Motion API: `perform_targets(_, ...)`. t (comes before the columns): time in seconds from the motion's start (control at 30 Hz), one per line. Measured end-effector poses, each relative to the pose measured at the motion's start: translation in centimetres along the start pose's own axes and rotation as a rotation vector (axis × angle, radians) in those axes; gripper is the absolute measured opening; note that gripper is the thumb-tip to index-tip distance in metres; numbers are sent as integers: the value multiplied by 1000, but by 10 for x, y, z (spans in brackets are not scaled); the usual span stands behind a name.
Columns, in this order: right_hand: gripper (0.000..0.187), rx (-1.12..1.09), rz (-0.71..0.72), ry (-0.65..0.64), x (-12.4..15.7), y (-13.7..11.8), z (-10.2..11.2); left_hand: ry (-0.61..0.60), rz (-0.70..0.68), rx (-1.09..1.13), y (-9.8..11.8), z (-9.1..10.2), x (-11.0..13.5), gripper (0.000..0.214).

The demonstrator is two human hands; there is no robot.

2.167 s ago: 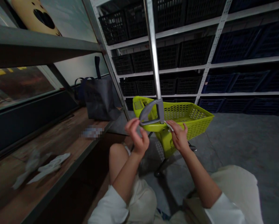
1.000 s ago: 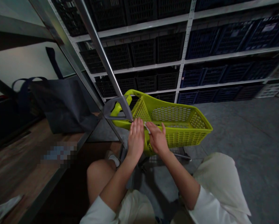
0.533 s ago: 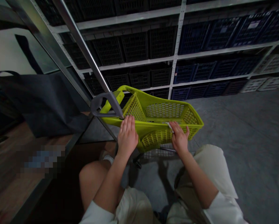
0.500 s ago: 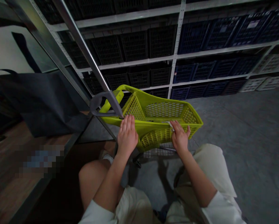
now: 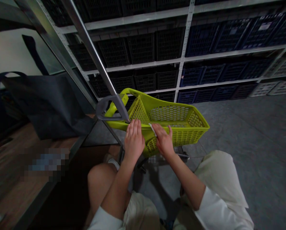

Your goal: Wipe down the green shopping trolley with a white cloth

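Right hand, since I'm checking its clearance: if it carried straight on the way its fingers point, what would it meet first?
The right hand would first meet the near rim of the lime-green plastic basket. Its fingertips look at or just over that rim, beside a small white strip, though depth is hard to judge.

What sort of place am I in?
Probably a shop's stockroom: white slotted steel shelving holds rows of black and navy plastic crates, and a lime-green wheeled shopping basket stands on the concrete floor.

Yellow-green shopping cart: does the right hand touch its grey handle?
No, the right hand is on the cart's near rim at a white strip, apart from the grey handle.
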State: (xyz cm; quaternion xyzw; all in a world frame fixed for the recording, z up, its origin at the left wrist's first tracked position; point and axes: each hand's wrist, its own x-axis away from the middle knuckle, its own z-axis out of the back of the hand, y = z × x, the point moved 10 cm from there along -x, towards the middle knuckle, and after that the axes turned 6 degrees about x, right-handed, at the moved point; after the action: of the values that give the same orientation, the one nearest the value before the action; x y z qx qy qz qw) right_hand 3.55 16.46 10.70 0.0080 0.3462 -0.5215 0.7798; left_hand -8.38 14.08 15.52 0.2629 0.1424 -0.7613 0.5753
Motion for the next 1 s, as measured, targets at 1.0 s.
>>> perform_targets(1.0,69,132,-271,132,36,99,28,13,24,2,9,-2,3,69)
